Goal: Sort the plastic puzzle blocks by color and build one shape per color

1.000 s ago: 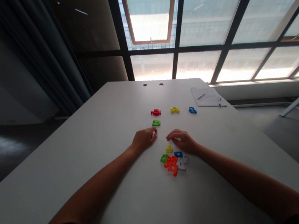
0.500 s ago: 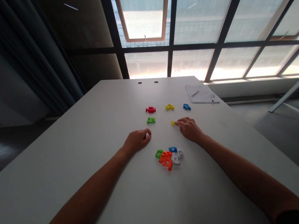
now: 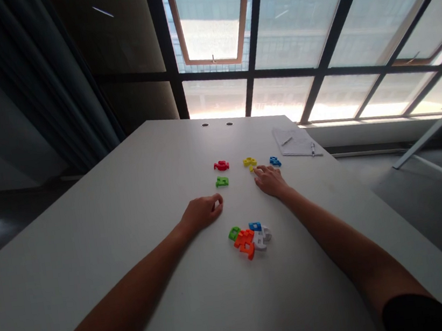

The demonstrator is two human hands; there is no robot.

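My right hand (image 3: 270,179) reaches out over the table, its fingertips closed on a small yellow plastic piece (image 3: 251,168). That piece is just in front of a larger yellow plastic piece (image 3: 250,161); I cannot tell whether they touch. A blue plastic piece (image 3: 275,161) lies right beyond the same hand. My left hand (image 3: 203,211) rests on the table with fingers curled and thumb meeting the forefinger, nothing visible in it. Nearest to it is a green plastic piece (image 3: 222,181), with a red one (image 3: 221,165) behind.
Between my forearms lies a small pile: orange pieces (image 3: 244,238), white pieces (image 3: 259,240), a green piece (image 3: 234,233) and a blue piece (image 3: 255,226). Paper sheets (image 3: 294,145) with pens sit at the right edge of the white table (image 3: 155,163). Windows stand beyond.
My right hand has moved forward, bringing the small yellow piece from open table up close to the larger yellow one. My left hand stays in place.
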